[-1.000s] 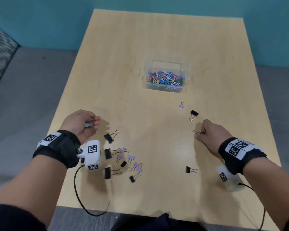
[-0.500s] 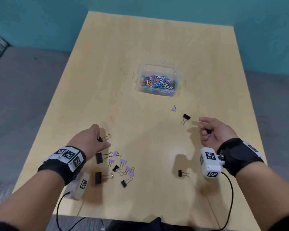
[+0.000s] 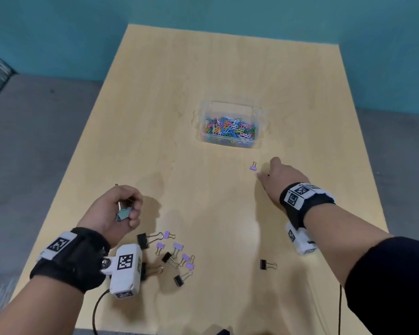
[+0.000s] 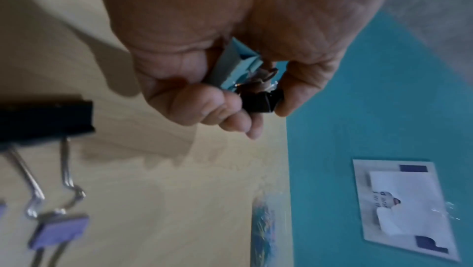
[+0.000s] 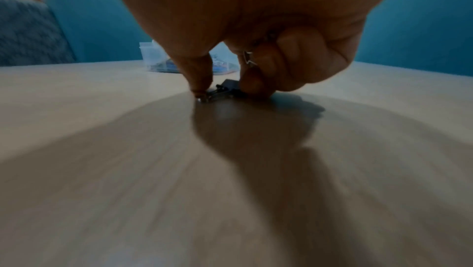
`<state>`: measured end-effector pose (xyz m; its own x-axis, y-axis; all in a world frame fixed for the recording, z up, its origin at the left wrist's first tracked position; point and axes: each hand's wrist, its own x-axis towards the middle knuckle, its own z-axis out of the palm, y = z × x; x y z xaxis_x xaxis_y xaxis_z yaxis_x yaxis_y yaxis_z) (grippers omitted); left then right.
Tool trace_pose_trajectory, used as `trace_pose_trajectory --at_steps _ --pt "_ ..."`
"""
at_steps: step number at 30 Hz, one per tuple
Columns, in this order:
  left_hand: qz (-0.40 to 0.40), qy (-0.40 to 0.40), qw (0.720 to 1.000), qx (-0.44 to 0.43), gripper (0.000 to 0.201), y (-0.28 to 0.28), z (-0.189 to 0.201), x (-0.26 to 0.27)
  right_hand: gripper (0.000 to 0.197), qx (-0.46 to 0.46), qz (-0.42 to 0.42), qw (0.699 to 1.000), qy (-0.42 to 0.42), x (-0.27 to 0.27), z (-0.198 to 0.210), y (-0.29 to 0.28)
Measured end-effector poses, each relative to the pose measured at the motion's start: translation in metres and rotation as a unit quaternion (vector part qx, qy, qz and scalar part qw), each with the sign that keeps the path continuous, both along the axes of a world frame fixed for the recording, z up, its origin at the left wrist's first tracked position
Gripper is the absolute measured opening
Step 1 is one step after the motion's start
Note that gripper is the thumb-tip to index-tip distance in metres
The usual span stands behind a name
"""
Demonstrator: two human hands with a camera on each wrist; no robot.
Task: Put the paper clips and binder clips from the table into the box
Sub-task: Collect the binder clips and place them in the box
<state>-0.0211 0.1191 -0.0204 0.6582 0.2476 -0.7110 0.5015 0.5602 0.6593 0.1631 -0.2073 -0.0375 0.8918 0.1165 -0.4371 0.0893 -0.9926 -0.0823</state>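
Binder clips (image 3: 170, 252) beside left hand (image 3: 116, 209); right hand (image 3: 279, 180) pinches black clip (image 5: 229, 86).

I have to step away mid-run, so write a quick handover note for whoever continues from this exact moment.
Left hand: raised, fingers curled round gathered binder clips, a black clip and a teal clip among them.
Right hand: down on the table, pinching a black binder clip still lying there.
Box: holds coloured paper clips; no binder clips visible inside.
Left: both handfuls, the purple clip near the right hand, the lone black clip, and the near-left cluster.
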Motion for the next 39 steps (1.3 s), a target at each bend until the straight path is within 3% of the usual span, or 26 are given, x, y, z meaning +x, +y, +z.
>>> trace_pose_trajectory --at_steps 2,5,7,9,10,11,12,13,14,15,17,19,22,26,28,31,33,36,39 --pt "-0.001 0.012 1.0 0.009 0.007 -0.009 0.005 0.012 0.019 0.01 -0.006 1.0 -0.009 0.001 0.0 -0.001" --pt "-0.066 0.004 0.994 0.089 0.005 -0.034 0.016 0.046 0.017 0.044 -0.012 0.999 -0.009 0.001 -0.003 -0.007" --pt "-0.116 -0.002 0.982 0.149 0.012 -0.059 0.022 0.076 0.016 0.115 -0.055 0.992 0.004 0.003 -0.002 -0.015" --pt "-0.166 0.002 0.963 0.21 0.005 -0.084 0.021 0.107 0.013 0.241 -0.143 0.959 0.034 0.004 0.004 -0.025" --pt "-0.193 0.003 0.95 0.246 0.003 -0.098 0.018 0.122 0.01 0.334 -0.229 0.912 0.068 0.004 0.007 -0.031" --pt "-0.23 0.002 0.929 0.291 0.014 -0.11 0.014 0.136 0.01 0.448 -0.344 0.818 0.111 0.003 0.009 -0.04" --pt "-0.284 0.004 0.894 0.347 0.025 -0.123 0.01 0.148 0.011 0.556 -0.442 0.685 0.161 0.001 0.01 -0.05" --pt "-0.34 0.011 0.845 0.413 0.035 -0.136 0.006 0.158 0.013 0.631 -0.485 0.571 0.201 -0.002 0.011 -0.061" --pt "-0.386 0.023 0.789 0.477 0.041 -0.149 0.004 0.166 0.017 0.672 -0.495 0.502 0.225 -0.005 0.012 -0.07" --pt "-0.418 0.034 0.745 0.519 0.043 -0.16 0.0 0.173 0.025 0.697 -0.495 0.459 0.241 -0.009 0.014 -0.076" --pt "-0.455 0.045 0.699 0.55 0.045 -0.179 -0.009 0.184 0.037 0.718 -0.489 0.426 0.254 -0.008 0.015 -0.086" --pt "-0.482 0.046 0.674 0.558 0.049 -0.193 -0.017 0.192 0.031 0.714 -0.486 0.434 0.256 -0.001 0.021 -0.088" --pt "-0.52 0.023 0.631 0.575 0.039 -0.203 -0.027 0.202 0.02 0.689 -0.489 0.474 0.248 0.019 0.027 -0.084" --pt "-0.55 0.003 0.629 0.549 0.016 -0.204 -0.025 0.209 0.017 0.664 -0.434 0.567 0.22 0.057 0.045 -0.053" --pt "-0.536 -0.001 0.647 0.542 0.014 -0.196 -0.018 0.208 0.016 0.648 -0.392 0.622 0.197 0.08 0.055 -0.029" --pt "-0.435 0.003 0.729 0.528 0.017 -0.161 0.004 0.218 0.017 0.612 -0.339 0.691 0.179 0.112 0.063 0.011" --pt "-0.362 0.013 0.762 0.537 0.016 -0.127 0.019 0.238 0.017 0.587 -0.309 0.73 0.167 0.131 0.063 0.035" --pt "-0.325 0.022 0.764 0.557 0.017 -0.086 0.034 0.277 0.015 0.546 -0.275 0.776 0.155 0.152 0.062 0.065" --pt "-0.337 0.023 0.761 0.554 0.02 -0.074 0.041 0.313 0.014 0.492 -0.245 0.824 0.14 0.168 0.059 0.085"
